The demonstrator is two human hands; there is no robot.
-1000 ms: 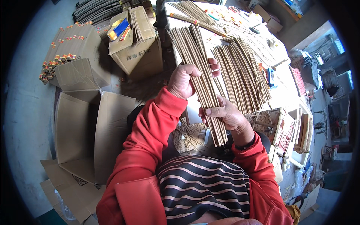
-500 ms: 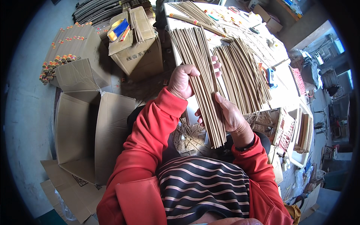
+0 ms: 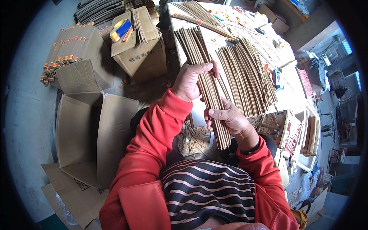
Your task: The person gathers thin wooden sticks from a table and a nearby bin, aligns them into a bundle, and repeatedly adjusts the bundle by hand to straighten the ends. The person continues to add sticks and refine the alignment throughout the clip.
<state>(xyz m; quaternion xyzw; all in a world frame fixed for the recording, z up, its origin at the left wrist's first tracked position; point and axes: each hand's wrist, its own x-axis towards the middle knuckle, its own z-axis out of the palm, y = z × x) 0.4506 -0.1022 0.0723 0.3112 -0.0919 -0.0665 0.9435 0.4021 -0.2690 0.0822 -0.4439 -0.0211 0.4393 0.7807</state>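
A long flat bundle of thin brown incense sticks [image 3: 202, 65] is held upright in front of me, over the near edge of the white table [image 3: 291, 86]. My left hand [image 3: 191, 80] grips the bundle around its middle, thumb across the front. My right hand [image 3: 229, 119] clasps the lower part of the same bundle from the right side. The bundle's bottom ends reach down toward my lap. Both sleeves are red.
More loose sticks [image 3: 249, 76] lie fanned on the table to the right. An open cardboard box [image 3: 96, 134] stands on the floor at my left. A closed carton [image 3: 140, 46] and wrapped stick bundles [image 3: 63, 50] sit further back. Stick scraps [image 3: 195, 140] lie below the table edge.
My right hand slid up the lower part of the bundle and closed more tightly around it. My left hand kept its grip at the middle.
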